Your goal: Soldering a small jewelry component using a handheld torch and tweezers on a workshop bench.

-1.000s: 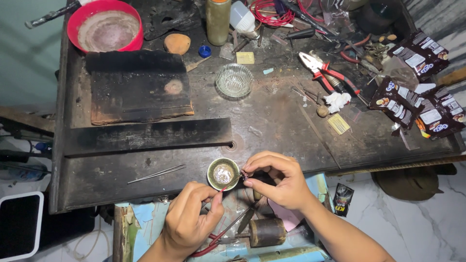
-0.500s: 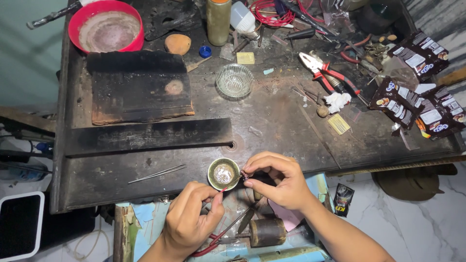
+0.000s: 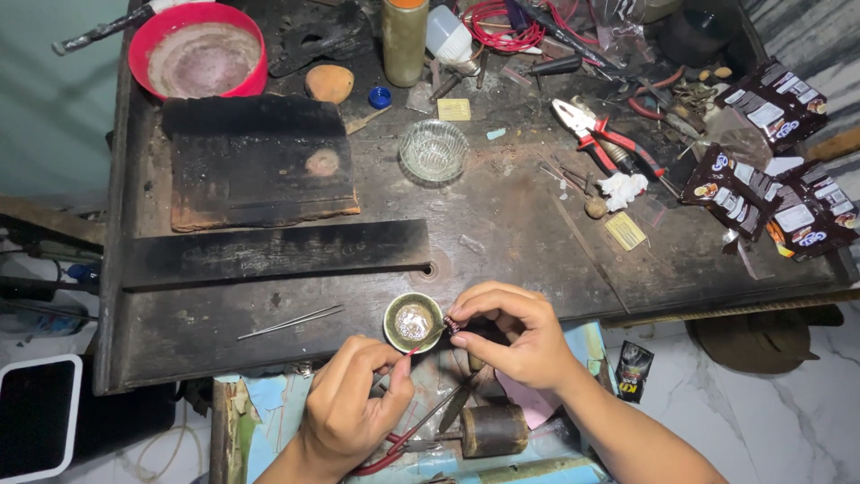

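My right hand (image 3: 512,333) pinches a tiny dark ring-like piece (image 3: 452,324) between thumb and fingers, just right of a small round metal cup (image 3: 413,322) holding shiny silvery bits at the bench's front edge. My left hand (image 3: 354,405) sits below the cup and holds a thin stick with a red tip (image 3: 421,342) that points up toward the small piece. Both hands hover over the near edge of the dark workbench (image 3: 502,224).
Thin tweezers (image 3: 291,322) lie left of the cup. Charred blocks (image 3: 255,161), a glass dish (image 3: 434,151), a red bowl (image 3: 199,49), red-handled pliers (image 3: 600,139), dark snack packets (image 3: 770,170) and assorted tools crowd the bench. A wooden-handled tool (image 3: 491,430) lies below my hands.
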